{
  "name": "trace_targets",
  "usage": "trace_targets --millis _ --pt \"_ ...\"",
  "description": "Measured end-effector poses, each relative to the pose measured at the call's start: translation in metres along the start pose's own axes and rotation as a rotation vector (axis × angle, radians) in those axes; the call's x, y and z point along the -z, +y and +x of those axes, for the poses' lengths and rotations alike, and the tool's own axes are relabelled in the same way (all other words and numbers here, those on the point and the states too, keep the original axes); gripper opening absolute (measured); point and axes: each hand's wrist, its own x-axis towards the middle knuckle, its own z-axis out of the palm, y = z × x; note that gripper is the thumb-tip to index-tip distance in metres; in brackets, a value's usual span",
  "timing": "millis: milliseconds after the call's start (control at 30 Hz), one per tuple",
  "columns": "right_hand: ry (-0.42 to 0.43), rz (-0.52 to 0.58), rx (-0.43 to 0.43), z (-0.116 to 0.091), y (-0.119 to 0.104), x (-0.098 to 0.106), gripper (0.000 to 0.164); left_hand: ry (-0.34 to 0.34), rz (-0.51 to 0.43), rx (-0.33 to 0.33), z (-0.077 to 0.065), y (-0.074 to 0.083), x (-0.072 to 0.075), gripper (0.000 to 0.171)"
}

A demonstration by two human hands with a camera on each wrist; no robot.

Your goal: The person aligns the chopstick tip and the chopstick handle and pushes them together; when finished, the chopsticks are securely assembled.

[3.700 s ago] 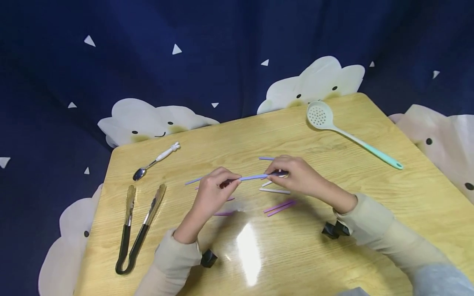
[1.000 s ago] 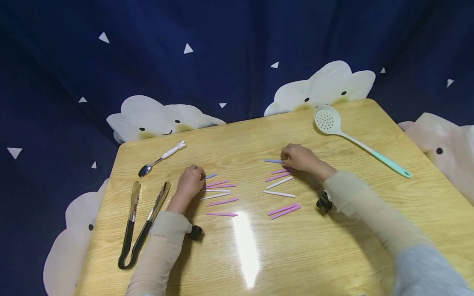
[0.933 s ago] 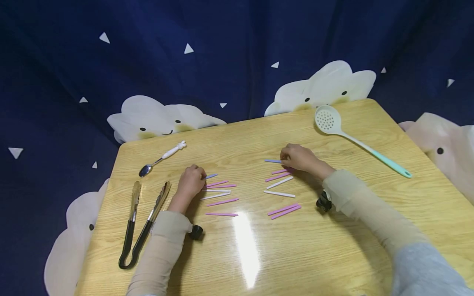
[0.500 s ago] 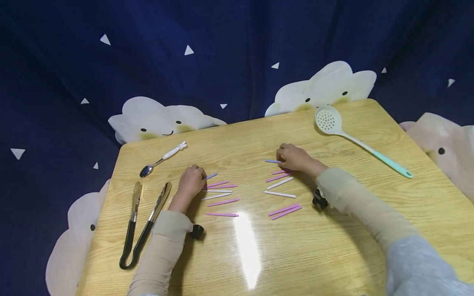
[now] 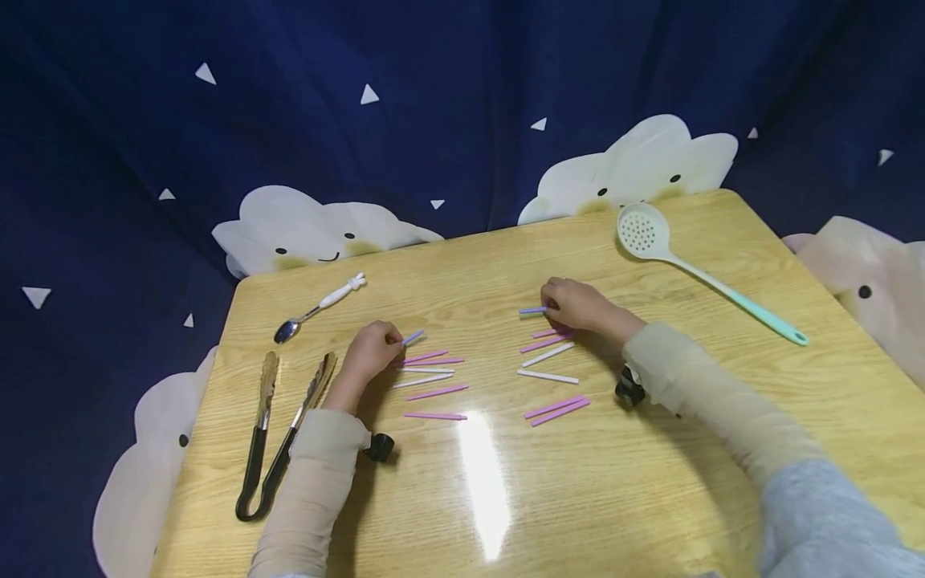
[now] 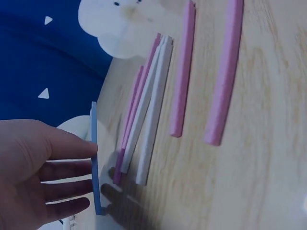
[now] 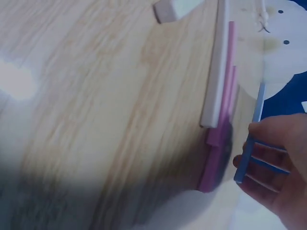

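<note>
In the head view my left hand (image 5: 372, 349) is at the left of several thin sticks, pinching a blue stick (image 5: 413, 337) between thumb and fingers. The left wrist view shows this blue stick (image 6: 95, 167) held upright against the fingertips. Farther right, my right hand (image 5: 578, 305) pinches another blue stick (image 5: 533, 310), whose shadow falls on the table just below it. Thumb and fingers grip that blue stick (image 7: 249, 148) near its lower end in the right wrist view. Pink sticks (image 5: 436, 393) and white sticks (image 5: 548, 376) lie in two groups, nearer the body than the hands.
Metal tongs (image 5: 267, 474) with black handles lie spread at the left. A spoon (image 5: 318, 309) with a white handle is behind them. At the back right rests a pale green skimmer (image 5: 643, 231). A dark blue curtain (image 5: 462, 96) hangs behind the wooden table (image 5: 578, 498).
Earlier both hands met mid-table on one blue stick; since then they have moved apart to the outer sides. In the last half second both blue sticks have risen slightly.
</note>
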Motion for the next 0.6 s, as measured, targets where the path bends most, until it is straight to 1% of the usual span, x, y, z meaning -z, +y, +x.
trace_targets --millis 100,233,433,600 --pt "0.001 0.045 -0.007 -0.005 -0.004 0.007 0.005 0.002 -0.026 -0.009 -0.002 0.002 0.002 0.01" --pt "0.035 0.072 -0.011 -0.014 -0.008 0.019 0.005 0.027 -0.054 -0.046 -0.004 0.011 0.007 0.01" --pt "0.088 0.159 -0.001 -0.027 -0.014 0.033 0.005 0.101 -0.063 -0.128 -0.012 0.027 0.016 0.008" --pt "0.157 0.236 0.045 -0.037 -0.019 0.042 0.005 0.176 -0.076 -0.182 -0.022 0.04 0.022 0.007"
